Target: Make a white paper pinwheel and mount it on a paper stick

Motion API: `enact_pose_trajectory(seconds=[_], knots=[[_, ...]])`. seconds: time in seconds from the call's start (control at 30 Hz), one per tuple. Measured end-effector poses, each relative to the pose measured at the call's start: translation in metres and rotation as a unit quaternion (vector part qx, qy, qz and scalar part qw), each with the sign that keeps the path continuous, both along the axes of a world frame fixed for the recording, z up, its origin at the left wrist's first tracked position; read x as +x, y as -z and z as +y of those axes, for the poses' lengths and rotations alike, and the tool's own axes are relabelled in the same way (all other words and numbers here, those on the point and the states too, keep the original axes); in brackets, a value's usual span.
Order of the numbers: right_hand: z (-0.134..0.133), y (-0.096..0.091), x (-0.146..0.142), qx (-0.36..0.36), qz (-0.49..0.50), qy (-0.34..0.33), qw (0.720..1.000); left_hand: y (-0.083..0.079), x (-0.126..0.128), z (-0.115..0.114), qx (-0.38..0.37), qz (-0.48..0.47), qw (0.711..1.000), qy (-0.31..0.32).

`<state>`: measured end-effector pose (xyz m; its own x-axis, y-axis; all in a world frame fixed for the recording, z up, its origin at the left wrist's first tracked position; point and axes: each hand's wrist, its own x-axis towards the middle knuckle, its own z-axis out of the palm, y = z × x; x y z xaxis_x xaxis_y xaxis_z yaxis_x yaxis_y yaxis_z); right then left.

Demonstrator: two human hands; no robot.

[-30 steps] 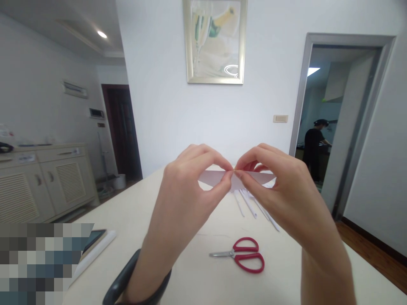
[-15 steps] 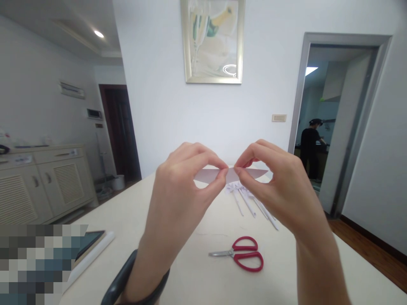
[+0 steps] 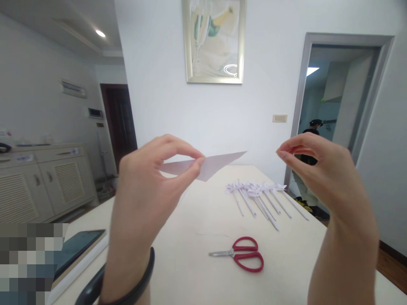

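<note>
My left hand [image 3: 152, 178] pinches a folded white paper triangle [image 3: 219, 163] between thumb and fingers, holding it up above the table [image 3: 197, 279]; the paper's point sticks out to the right. My right hand [image 3: 318, 169] is raised off to the right, apart from the paper, with fingertips pressed together in a pinch; whatever is in them is too small to make out. Below the hands, red-handled scissors [image 3: 243, 253] lie on the table. Several white paper pinwheels on sticks [image 3: 260, 199] lie farther back.
A phone on a white box [image 3: 76, 254] rests at the table's left edge. A cabinet [image 3: 38, 182] stands at the left wall. A person in black [image 3: 310, 135] stands in the doorway at right. A framed picture [image 3: 214, 40] hangs on the wall.
My hands were pinched together on the paper; now they have drawn apart. The left keeps the paper and moved left, the right let go and moved right.
</note>
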<state>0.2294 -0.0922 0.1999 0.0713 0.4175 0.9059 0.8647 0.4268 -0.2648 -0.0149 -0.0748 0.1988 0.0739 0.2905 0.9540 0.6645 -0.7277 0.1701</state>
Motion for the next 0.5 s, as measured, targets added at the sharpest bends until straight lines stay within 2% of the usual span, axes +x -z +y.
enact_pose_trajectory(seconds=[0.1,0.17,0.3,0.5], knots=[[-0.006,0.002,-0.014,0.015,-0.009,-0.065,0.998,-0.001,-0.005,-0.002,-0.024,-0.004,1.000,0.008],[-0.010,0.003,-0.029,0.009,-0.048,-0.104,0.993,-0.001,-0.002,-0.003,-0.051,-0.003,0.997,0.049],[-0.015,0.003,-0.045,0.031,-0.062,-0.126,0.990,0.000,0.004,-0.003,-0.085,0.002,0.988,0.132],[-0.016,0.002,-0.043,0.012,-0.064,-0.121,0.991,0.002,0.009,0.002,-0.069,0.042,0.991,0.103]])
